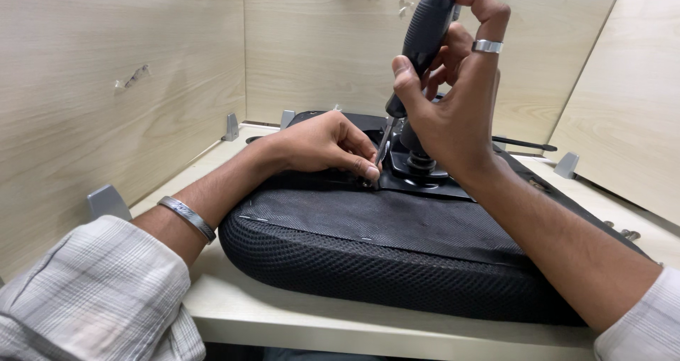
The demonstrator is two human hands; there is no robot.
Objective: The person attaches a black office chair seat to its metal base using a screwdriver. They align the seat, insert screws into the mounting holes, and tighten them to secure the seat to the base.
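Observation:
A black chair seat cushion lies upside down on a pale wooden desk. A black metal mounting plate is fixed to its underside. My right hand grips the black handle of a screwdriver, held nearly upright, its shaft reaching down to the plate's left edge. My left hand rests on the cushion, fingertips pinched around the screwdriver's tip where it meets the plate. The screw itself is hidden by my fingers. A ring sits on my right hand and a metal bracelet on my left wrist.
Light wooden partition walls enclose the desk on the left, back and right, held by grey metal brackets. A thin black rod lies behind the cushion at the right. Small screws lie on the desk at the far right.

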